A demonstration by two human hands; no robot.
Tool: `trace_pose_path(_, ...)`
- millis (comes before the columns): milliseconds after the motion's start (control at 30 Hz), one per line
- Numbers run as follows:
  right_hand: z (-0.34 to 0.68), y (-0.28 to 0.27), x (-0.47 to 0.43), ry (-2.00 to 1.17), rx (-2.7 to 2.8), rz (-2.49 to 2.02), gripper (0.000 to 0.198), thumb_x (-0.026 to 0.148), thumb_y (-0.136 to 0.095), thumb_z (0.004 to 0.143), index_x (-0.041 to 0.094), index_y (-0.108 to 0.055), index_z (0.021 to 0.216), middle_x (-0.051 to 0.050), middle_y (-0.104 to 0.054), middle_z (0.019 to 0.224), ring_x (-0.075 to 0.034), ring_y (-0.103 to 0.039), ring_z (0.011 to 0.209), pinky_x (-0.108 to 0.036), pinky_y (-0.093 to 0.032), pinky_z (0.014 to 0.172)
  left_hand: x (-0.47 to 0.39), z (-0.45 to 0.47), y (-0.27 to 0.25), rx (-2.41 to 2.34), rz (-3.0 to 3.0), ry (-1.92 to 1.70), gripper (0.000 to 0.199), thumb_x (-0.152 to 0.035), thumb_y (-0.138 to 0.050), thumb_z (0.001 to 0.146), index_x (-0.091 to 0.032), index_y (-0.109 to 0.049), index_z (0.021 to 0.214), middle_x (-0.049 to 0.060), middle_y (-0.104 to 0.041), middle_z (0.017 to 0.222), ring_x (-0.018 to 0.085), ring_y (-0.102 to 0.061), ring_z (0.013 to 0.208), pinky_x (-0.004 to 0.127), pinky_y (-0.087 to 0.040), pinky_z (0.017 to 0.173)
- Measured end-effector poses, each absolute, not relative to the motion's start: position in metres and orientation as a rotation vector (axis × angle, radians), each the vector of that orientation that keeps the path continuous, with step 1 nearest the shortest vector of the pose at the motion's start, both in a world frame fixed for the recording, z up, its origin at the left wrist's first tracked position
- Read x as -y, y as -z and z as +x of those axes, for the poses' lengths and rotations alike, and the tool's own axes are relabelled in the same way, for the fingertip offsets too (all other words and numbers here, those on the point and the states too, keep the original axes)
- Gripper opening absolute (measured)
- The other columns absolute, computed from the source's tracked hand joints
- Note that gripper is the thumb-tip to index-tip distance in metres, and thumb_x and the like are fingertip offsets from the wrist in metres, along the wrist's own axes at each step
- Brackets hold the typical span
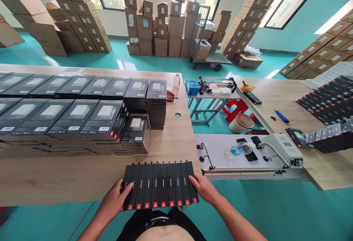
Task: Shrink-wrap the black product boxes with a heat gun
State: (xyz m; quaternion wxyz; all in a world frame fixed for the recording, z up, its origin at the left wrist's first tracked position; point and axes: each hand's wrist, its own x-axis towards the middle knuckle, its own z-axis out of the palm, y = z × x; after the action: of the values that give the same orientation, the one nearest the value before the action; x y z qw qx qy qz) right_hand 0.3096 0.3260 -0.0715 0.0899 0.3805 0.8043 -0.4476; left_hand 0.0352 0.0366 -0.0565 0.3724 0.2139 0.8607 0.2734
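Between my two hands is a row of slim black boxes [160, 186] with red corner labels, pressed together side by side at the table's front edge. My left hand [116, 198] grips the left end of the row, thumb on top. On the right end, my right hand [204, 187] is closed against the last box, fingers partly hidden. Just beyond the row stand stacked black product boxes [103, 116], lying flat with a white device pictured on top. A shorter stack [136, 129] of the same boxes is nearest to the row.
Right of the wooden table [68, 182] stands a sealing machine [285, 149] with a water bottle [238, 150] on its bed. Another table [322, 167] holds more black boxes and a blue cutter [281, 116]. Cartons [175, 31] and a trolley [212, 58] line the wall.
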Motion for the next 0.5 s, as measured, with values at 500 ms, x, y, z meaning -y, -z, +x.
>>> trace_pose_path(500,0.306,0.077,-0.329,1.187,-2.661,0.962,0.054,0.057,-0.030,0.093,0.019,-0.065,0.076,-0.008,-0.068,0.077,-0.022,-0.060,0.073,-0.031,-0.039,0.068,-0.047,0.052,0.049,-2.364,0.531,-0.598,0.038,-0.030,-0.049,0.077,-0.020,-0.059,0.112,0.008,-0.071,0.109,0.026,-0.065,0.101,0.031,-0.049,0.081)
